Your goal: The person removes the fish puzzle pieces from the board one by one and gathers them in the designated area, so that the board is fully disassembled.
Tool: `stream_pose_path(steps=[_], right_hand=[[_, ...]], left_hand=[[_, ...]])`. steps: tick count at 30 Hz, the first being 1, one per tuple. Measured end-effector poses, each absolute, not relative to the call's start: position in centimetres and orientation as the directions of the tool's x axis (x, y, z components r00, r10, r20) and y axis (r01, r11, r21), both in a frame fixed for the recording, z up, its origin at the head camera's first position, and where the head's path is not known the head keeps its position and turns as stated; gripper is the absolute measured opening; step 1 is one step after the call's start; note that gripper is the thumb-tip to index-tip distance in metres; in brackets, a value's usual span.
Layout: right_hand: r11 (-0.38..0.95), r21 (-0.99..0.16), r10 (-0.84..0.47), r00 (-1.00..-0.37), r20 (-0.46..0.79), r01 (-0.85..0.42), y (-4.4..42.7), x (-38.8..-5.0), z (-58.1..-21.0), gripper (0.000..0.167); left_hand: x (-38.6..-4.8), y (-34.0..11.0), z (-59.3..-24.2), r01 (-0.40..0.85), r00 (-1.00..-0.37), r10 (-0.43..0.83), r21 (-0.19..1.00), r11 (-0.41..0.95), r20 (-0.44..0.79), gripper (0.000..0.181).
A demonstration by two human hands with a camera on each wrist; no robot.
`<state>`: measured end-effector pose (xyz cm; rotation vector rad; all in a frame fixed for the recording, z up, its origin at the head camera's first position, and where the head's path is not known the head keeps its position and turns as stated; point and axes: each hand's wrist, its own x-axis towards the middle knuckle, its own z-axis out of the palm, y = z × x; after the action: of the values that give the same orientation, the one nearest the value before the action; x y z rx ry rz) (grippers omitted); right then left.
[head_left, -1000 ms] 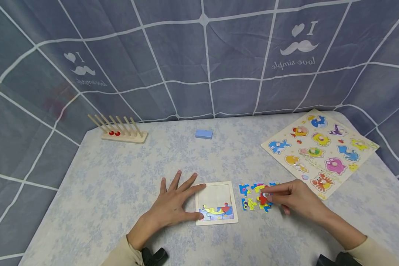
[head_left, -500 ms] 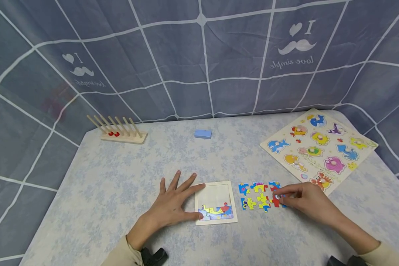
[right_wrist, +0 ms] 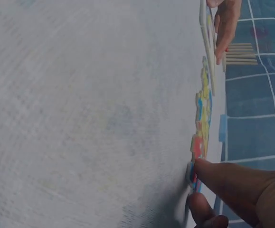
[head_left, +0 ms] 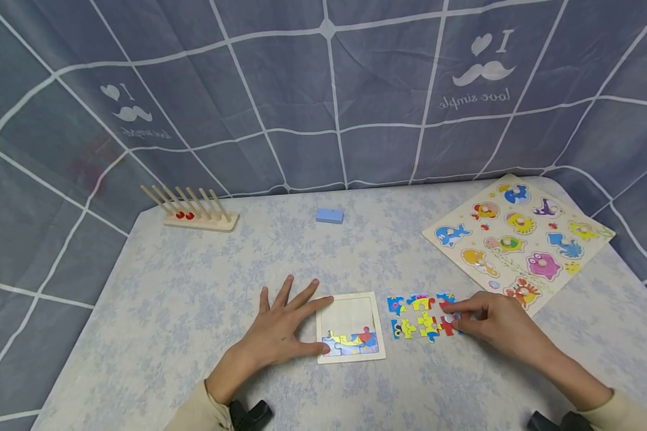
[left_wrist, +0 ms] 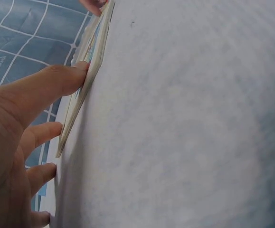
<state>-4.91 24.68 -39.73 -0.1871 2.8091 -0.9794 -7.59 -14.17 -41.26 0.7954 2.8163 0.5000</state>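
Observation:
A small wooden puzzle frame lies flat on the table, its lower part filled with joined pieces. My left hand is spread at its left side, thumb and forefinger resting on the rim. To the right of the frame, several loose jigsaw pieces lie in two rows. At their right end my right hand pinches a red and blue jigsaw piece low at the table, fingertips partly covering it. In the right wrist view the thumb touches this piece.
A peg board with sea animals lies at the back right, close behind my right hand. A blue block sits at the back middle. The wooden peg rack with red beads stands at the back left. A grid-patterned curtain surrounds the table.
My right hand has moved right with the red piece, from over the yellow piece to the right end of the loose pieces, and has lowered it there. The left hand has stayed put.

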Motion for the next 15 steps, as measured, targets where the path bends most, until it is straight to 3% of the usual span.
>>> stream_pose_path(steps=[15], right_hand=[[0.806,-0.591,-0.122,-0.984,-0.132,-0.021,24.19,-4.69,-39.69,0.008]], left_hand=[[-7.64,-14.27,-41.41,0.482,-0.84,0.539,0.369,0.795,-0.065,0.082]])
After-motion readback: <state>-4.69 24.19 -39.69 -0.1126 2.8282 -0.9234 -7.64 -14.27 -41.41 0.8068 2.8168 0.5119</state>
